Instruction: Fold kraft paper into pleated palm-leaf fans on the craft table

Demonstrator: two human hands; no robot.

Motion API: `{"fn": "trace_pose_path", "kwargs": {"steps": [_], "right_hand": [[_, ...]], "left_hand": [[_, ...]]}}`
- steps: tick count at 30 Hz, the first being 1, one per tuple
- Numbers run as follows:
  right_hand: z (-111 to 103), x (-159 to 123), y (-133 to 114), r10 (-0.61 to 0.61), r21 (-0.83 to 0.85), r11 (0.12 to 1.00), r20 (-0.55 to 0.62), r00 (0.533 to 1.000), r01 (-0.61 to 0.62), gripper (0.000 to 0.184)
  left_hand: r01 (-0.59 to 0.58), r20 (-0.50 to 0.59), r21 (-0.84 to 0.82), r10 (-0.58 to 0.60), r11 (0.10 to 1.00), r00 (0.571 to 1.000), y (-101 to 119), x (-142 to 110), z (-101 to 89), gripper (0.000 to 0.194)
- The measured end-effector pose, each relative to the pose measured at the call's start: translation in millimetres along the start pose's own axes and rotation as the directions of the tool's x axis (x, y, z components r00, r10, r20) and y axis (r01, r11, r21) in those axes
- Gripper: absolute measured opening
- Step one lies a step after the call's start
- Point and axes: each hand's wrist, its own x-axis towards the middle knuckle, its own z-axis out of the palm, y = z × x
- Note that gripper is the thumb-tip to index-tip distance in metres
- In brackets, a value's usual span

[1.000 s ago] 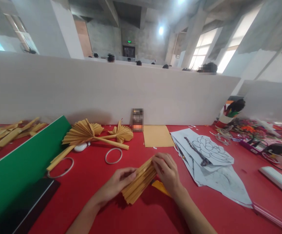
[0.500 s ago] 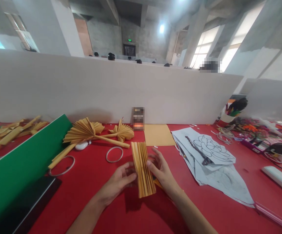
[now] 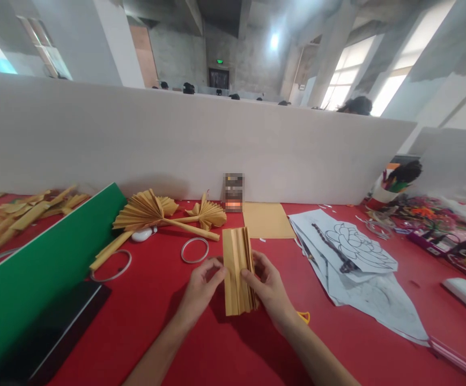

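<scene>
A piece of pleated tan paper (image 3: 236,273) is held upright between my two hands above the red table. My left hand (image 3: 205,281) pinches its left edge between thumb and fingers. On the other side my right hand (image 3: 268,284) grips the bunched folds, thumb in front and fingers behind. The left panel lies flatter, while narrow pleats stack up at the right. Partly hidden by my right forearm, a yellow loop (image 3: 304,316), perhaps a scissors handle, lies on the table.
Folded paper fans (image 3: 144,212) on rolled stems lie at the back left, near a metal ring (image 3: 194,250) and a green board (image 3: 47,268). A tan sheet (image 3: 267,220) lies by the white partition (image 3: 176,139). Drawings (image 3: 357,252) spread at right; a pen cup (image 3: 379,195) stands behind.
My left hand has closed onto the left edge of the pleated paper. The paper is turned more upright, with its folds gathered toward my right hand. The view has shifted slightly.
</scene>
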Motion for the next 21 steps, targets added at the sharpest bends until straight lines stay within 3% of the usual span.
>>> {"fn": "trace_pose_path", "kwargs": {"steps": [7, 12, 17, 21], "right_hand": [[1.0, -2.1, -12.4, -0.032, 0.015, 0.999, -0.048, 0.998, 0.033, 0.035], [2.1, -0.7, -8.5, -0.075, -0.024, 0.997, -0.069, 0.995, 0.073, 0.033], [8.2, -4.0, -4.2, -0.127, -0.051, 0.991, -0.031, 0.991, 0.126, 0.026], [14.1, -11.1, -5.5, -0.143, -0.137, 0.981, -0.006, 0.990, 0.141, 0.021]], "left_hand": [[0.078, -0.060, -0.125, -0.086, 0.989, 0.994, 3.0, -3.3, 2.2, 0.030], [0.134, 0.068, -0.268, -0.120, 0.954, 0.990, 4.4, -7.6, 6.9, 0.028], [0.179, 0.202, -0.168, -0.143, 0.969, 0.969, 8.4, -13.2, 9.3, 0.058], [0.197, 0.282, -0.096, -0.163, 0.976, 0.945, 13.4, -16.9, 10.4, 0.057]]}}
